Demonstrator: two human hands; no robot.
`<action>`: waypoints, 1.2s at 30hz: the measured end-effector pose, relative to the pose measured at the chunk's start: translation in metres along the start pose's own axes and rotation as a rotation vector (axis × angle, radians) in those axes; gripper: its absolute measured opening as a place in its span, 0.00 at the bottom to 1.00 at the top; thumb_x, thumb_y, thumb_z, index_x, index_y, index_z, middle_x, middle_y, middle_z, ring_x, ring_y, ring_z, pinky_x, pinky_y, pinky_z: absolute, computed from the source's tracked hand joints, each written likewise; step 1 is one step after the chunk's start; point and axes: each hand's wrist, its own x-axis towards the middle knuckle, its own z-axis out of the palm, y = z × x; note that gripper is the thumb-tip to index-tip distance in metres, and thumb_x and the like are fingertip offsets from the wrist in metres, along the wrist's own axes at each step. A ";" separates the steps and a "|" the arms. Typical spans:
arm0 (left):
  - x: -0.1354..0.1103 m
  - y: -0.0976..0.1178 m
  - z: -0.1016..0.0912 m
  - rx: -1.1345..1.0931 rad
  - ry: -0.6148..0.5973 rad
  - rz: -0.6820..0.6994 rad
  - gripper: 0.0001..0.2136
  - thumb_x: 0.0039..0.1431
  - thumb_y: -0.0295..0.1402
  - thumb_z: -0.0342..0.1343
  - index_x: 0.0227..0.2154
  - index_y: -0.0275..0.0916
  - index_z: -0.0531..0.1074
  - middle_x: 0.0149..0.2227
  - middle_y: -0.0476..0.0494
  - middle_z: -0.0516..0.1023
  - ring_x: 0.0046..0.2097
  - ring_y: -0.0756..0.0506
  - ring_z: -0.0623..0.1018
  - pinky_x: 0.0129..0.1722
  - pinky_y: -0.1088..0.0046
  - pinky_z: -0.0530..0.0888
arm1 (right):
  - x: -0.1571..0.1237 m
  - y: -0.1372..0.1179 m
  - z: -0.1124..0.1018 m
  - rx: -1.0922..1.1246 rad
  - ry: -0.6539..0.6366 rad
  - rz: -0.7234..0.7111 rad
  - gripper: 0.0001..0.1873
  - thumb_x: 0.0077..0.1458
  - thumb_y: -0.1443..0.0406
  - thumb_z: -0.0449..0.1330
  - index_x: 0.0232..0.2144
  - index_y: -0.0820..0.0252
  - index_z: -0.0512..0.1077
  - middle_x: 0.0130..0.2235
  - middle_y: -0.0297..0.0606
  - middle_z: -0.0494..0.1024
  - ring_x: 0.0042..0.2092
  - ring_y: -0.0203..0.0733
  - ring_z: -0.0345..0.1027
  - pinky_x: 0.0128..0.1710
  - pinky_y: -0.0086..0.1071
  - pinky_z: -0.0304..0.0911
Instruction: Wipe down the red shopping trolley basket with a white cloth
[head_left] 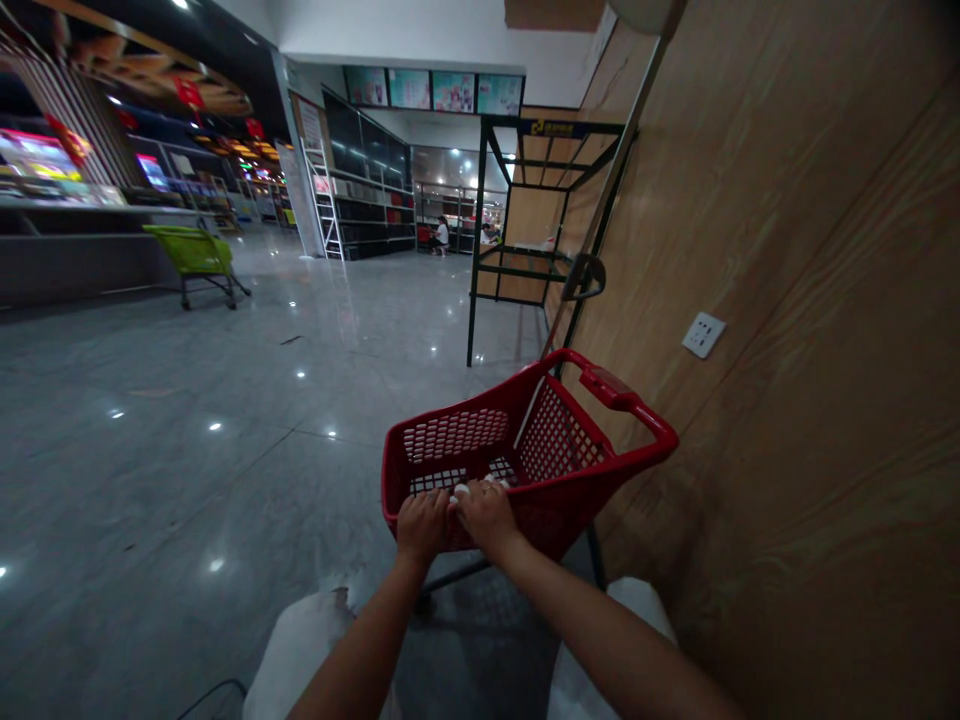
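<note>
Head view: a left hand and a right hand sit side by side at the lower middle of the frame, almost touching. Both hold the near rim of a red plastic shopping basket. The fingers are bent closed over the rim, so the basket is right under them, gripped tight. A small white bit shows by the fingertips, but it is too small to tell what it is. The basket has holes in its walls and a long red handle at the far end. To the right stands a wooden wall with a white wall socket. Ahead is a black metal shelf frame. At the upper left, a green shopping cart stands on the shiny gray floor. Far off, a person sits near the back.
</note>
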 end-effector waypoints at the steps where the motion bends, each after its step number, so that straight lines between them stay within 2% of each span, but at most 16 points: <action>1: 0.000 -0.002 -0.001 0.001 -0.005 0.012 0.15 0.65 0.39 0.43 0.30 0.40 0.72 0.29 0.46 0.77 0.32 0.45 0.72 0.33 0.67 0.58 | 0.001 -0.002 -0.001 0.000 -0.025 -0.028 0.11 0.62 0.61 0.53 0.41 0.58 0.71 0.37 0.42 0.74 0.39 0.44 0.66 0.42 0.38 0.56; 3: 0.001 -0.007 -0.002 0.002 -0.013 0.029 0.15 0.65 0.40 0.44 0.29 0.41 0.72 0.28 0.46 0.76 0.32 0.45 0.72 0.33 0.67 0.58 | -0.003 0.013 -0.011 -0.024 -0.062 -0.078 0.11 0.63 0.63 0.52 0.45 0.57 0.70 0.39 0.42 0.75 0.39 0.44 0.66 0.40 0.36 0.57; 6: 0.000 -0.014 -0.001 0.004 -0.010 0.024 0.15 0.65 0.41 0.44 0.28 0.41 0.71 0.27 0.46 0.76 0.32 0.45 0.72 0.32 0.67 0.58 | -0.026 0.073 -0.038 -0.119 -0.066 -0.054 0.11 0.62 0.66 0.52 0.45 0.56 0.71 0.39 0.41 0.75 0.39 0.43 0.67 0.41 0.36 0.56; 9: -0.002 -0.018 0.003 0.014 0.018 0.028 0.15 0.65 0.40 0.45 0.29 0.41 0.72 0.28 0.46 0.76 0.31 0.45 0.72 0.32 0.67 0.58 | -0.055 0.139 -0.067 -0.202 0.014 -0.058 0.12 0.61 0.66 0.54 0.46 0.56 0.72 0.40 0.42 0.76 0.42 0.44 0.66 0.46 0.38 0.55; 11: -0.003 -0.018 0.005 0.019 0.038 0.033 0.14 0.64 0.40 0.45 0.30 0.41 0.72 0.28 0.47 0.76 0.31 0.45 0.72 0.32 0.67 0.58 | -0.068 0.165 -0.077 -0.215 0.088 -0.073 0.12 0.61 0.66 0.54 0.46 0.54 0.72 0.45 0.43 0.75 0.46 0.45 0.65 0.50 0.40 0.53; 12: -0.003 -0.017 0.006 0.019 0.043 0.029 0.14 0.64 0.40 0.45 0.30 0.42 0.72 0.28 0.47 0.76 0.31 0.45 0.72 0.33 0.67 0.58 | -0.071 0.169 -0.077 -0.213 0.113 -0.065 0.12 0.61 0.66 0.54 0.46 0.54 0.72 0.45 0.43 0.74 0.48 0.45 0.64 0.52 0.40 0.53; 13: -0.003 -0.015 0.007 0.017 0.044 0.023 0.14 0.64 0.40 0.45 0.30 0.42 0.72 0.29 0.47 0.76 0.32 0.45 0.72 0.33 0.67 0.58 | -0.071 0.166 -0.075 -0.206 0.129 -0.047 0.12 0.61 0.66 0.54 0.45 0.54 0.72 0.45 0.43 0.75 0.48 0.46 0.64 0.52 0.41 0.52; 15: -0.003 -0.012 0.008 0.013 0.041 0.008 0.14 0.64 0.40 0.45 0.30 0.42 0.72 0.29 0.46 0.77 0.32 0.45 0.72 0.33 0.67 0.58 | -0.063 0.143 -0.061 -0.183 0.147 -0.005 0.11 0.62 0.65 0.54 0.45 0.56 0.72 0.43 0.42 0.75 0.47 0.46 0.65 0.51 0.41 0.53; 21: -0.002 -0.005 0.009 0.011 0.051 0.009 0.15 0.65 0.40 0.44 0.30 0.41 0.72 0.29 0.46 0.77 0.32 0.46 0.72 0.33 0.67 0.59 | -0.009 0.017 0.000 -0.007 0.126 -0.013 0.11 0.62 0.63 0.54 0.44 0.57 0.72 0.38 0.41 0.76 0.40 0.43 0.67 0.45 0.39 0.59; 23: -0.003 -0.007 0.008 0.001 0.051 0.023 0.14 0.65 0.39 0.44 0.31 0.41 0.73 0.30 0.46 0.77 0.33 0.46 0.73 0.33 0.67 0.59 | 0.001 -0.003 0.007 0.039 0.084 -0.042 0.11 0.62 0.62 0.54 0.44 0.58 0.71 0.37 0.41 0.76 0.39 0.43 0.67 0.44 0.38 0.59; 24: -0.003 -0.008 0.007 -0.002 0.049 0.033 0.14 0.65 0.38 0.44 0.32 0.40 0.73 0.30 0.46 0.77 0.33 0.46 0.73 0.34 0.67 0.59 | 0.002 -0.004 0.006 0.052 0.061 -0.072 0.11 0.62 0.63 0.54 0.45 0.57 0.71 0.38 0.41 0.76 0.39 0.42 0.68 0.44 0.38 0.60; 27: -0.003 -0.012 0.005 0.001 0.032 0.042 0.14 0.65 0.39 0.44 0.32 0.41 0.73 0.30 0.46 0.77 0.32 0.46 0.73 0.33 0.67 0.59 | -0.009 0.029 -0.011 0.044 0.016 -0.140 0.12 0.61 0.64 0.54 0.46 0.55 0.71 0.41 0.41 0.76 0.41 0.42 0.68 0.45 0.36 0.60; 30: -0.004 -0.014 0.005 -0.010 0.023 0.020 0.15 0.65 0.38 0.43 0.31 0.41 0.73 0.29 0.46 0.77 0.32 0.46 0.73 0.33 0.67 0.59 | -0.036 0.098 -0.046 -0.021 0.010 -0.091 0.11 0.62 0.63 0.54 0.45 0.56 0.72 0.41 0.41 0.76 0.43 0.42 0.68 0.51 0.39 0.57; 33: -0.005 -0.014 0.007 -0.058 0.035 -0.005 0.14 0.65 0.37 0.43 0.31 0.42 0.73 0.30 0.45 0.77 0.33 0.46 0.73 0.33 0.67 0.59 | -0.066 0.159 -0.080 -0.123 0.029 -0.032 0.15 0.62 0.62 0.53 0.50 0.51 0.71 0.46 0.42 0.75 0.49 0.45 0.65 0.54 0.42 0.54; 35: -0.005 -0.013 0.010 -0.087 0.040 -0.016 0.14 0.65 0.37 0.43 0.31 0.42 0.73 0.31 0.45 0.77 0.33 0.46 0.73 0.33 0.67 0.59 | -0.078 0.179 -0.091 -0.176 0.069 0.024 0.17 0.62 0.61 0.53 0.53 0.50 0.69 0.50 0.43 0.73 0.53 0.48 0.62 0.56 0.44 0.53; 36: -0.004 -0.011 0.011 -0.091 0.042 -0.019 0.14 0.64 0.37 0.43 0.31 0.42 0.73 0.31 0.45 0.77 0.34 0.46 0.73 0.33 0.66 0.59 | -0.080 0.180 -0.092 -0.183 0.084 0.045 0.18 0.62 0.62 0.53 0.54 0.50 0.68 0.51 0.43 0.72 0.54 0.48 0.61 0.56 0.44 0.52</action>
